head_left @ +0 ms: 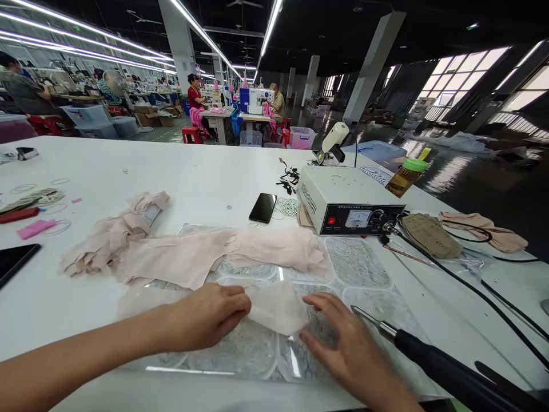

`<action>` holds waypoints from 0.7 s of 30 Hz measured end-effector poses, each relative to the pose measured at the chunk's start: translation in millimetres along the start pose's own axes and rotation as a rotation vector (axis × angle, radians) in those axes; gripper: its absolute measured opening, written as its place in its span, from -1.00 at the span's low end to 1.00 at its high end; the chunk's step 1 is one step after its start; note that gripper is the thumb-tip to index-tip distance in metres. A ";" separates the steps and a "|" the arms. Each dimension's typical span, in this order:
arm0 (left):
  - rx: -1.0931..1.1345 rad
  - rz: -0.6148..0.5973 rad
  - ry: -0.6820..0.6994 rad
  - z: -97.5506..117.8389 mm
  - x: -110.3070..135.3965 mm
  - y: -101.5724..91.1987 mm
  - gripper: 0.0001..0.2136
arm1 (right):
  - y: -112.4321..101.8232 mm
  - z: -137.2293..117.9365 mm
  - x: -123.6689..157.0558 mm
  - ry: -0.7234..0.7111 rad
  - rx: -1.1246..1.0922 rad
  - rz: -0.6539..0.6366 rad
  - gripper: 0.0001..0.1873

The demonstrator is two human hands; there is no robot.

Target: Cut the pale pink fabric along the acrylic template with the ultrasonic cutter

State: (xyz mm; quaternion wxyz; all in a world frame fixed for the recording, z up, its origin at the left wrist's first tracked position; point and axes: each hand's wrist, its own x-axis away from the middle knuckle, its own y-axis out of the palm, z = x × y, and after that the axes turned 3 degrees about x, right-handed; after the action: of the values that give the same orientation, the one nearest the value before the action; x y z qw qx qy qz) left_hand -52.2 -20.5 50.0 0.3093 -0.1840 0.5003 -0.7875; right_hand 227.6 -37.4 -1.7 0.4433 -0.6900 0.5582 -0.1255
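Note:
My left hand [210, 317] is closed in a pinch on a small piece of thin, sheer pale fabric [278, 309]. At the right end of that piece, my right hand [343, 337] has its thumb and fingers apart, blurred by motion and near the fabric's edge. Beneath both hands lies a clear, patterned plastic mat [240, 349]. Beyond them, a strip of pale pink fabric [274, 249] stretches across the mat toward a crumpled pink bundle [107, 240]. To the right of my right hand rests a black-handled tool [429, 355] with a pointed metal tip.
A white control box [355, 194] with a dial stands at the back right, its black cable [467, 292] crossing the table's right side. A phone [263, 208], a tilted bottle [405, 178] and a brown cloth pad [431, 234] lie around. People sit at sewing machines [259, 100] beyond.

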 end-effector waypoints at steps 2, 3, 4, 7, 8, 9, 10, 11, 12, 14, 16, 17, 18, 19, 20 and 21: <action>0.080 0.056 -0.039 8.4 -8.8 -5.6 -0.83 | 17.2 -11.0 -1.1 -0.163 0.115 0.091 -0.47; 0.103 0.080 -0.041 12.3 -13.6 -9.4 -0.83 | 26.0 -14.3 -3.9 -0.208 0.170 0.122 -0.44; 0.118 0.101 -0.033 15.5 -18.2 -13.7 -0.84 | 33.6 -15.6 -7.9 -0.220 0.227 0.143 -0.47; 0.128 0.134 -0.025 17.0 -28.7 -29.9 -0.82 | 42.8 -7.3 -22.3 -0.189 0.262 0.144 -0.56; 0.120 0.136 -0.038 14.2 -31.2 -35.9 -0.81 | 40.5 -1.8 -26.8 -0.184 0.263 0.132 -0.57; 0.102 0.129 -0.055 10.0 -33.5 -42.1 -0.81 | 36.0 4.2 -31.1 -0.181 0.263 0.115 -0.55; 0.079 0.124 -0.071 4.8 -35.7 -48.1 -0.81 | 29.7 10.0 -35.2 -0.183 0.263 0.103 -0.53; 0.054 0.128 -0.076 -0.5 -37.7 -54.0 -0.82 | 22.4 15.2 -39.3 -0.185 0.265 0.096 -0.53; 0.025 0.128 -0.089 -5.4 -39.5 -59.5 -0.84 | 14.5 19.4 -43.3 -0.182 0.270 0.092 -0.52; -0.010 0.182 -0.099 -11.2 -41.5 -68.2 -0.85 | -0.2 24.7 -50.2 -0.174 0.284 0.103 -0.47; -0.021 0.218 -0.057 -10.0 -39.3 -70.9 -0.85 | -11.1 27.3 -52.5 -0.174 0.299 0.134 -0.43; -0.022 0.219 -0.029 -7.2 -36.3 -68.6 -0.84 | -14.3 28.6 -50.8 -0.182 0.304 0.140 -0.40; -0.021 0.194 -0.002 -3.6 -31.9 -63.4 -0.84 | -15.9 30.4 -47.1 -0.198 0.319 0.140 -0.37; -0.020 0.143 0.010 0.2 -26.2 -55.3 -0.84 | -16.0 32.8 -41.6 -0.232 0.379 0.124 -0.36; -0.031 0.067 0.013 3.7 -19.6 -44.9 -0.83 | -14.9 35.9 -34.6 -0.261 0.428 0.088 -0.36; -0.074 -0.030 0.019 6.6 -12.4 -33.0 -0.84 | -12.9 39.3 -27.0 -0.281 0.461 0.052 -0.35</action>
State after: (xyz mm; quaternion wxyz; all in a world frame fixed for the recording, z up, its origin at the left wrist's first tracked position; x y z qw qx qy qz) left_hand -49.1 -6.5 82.8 0.2858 -0.1955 0.5292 -0.7746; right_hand 253.1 4.8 -5.9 0.6650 -0.5669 0.4653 -0.1409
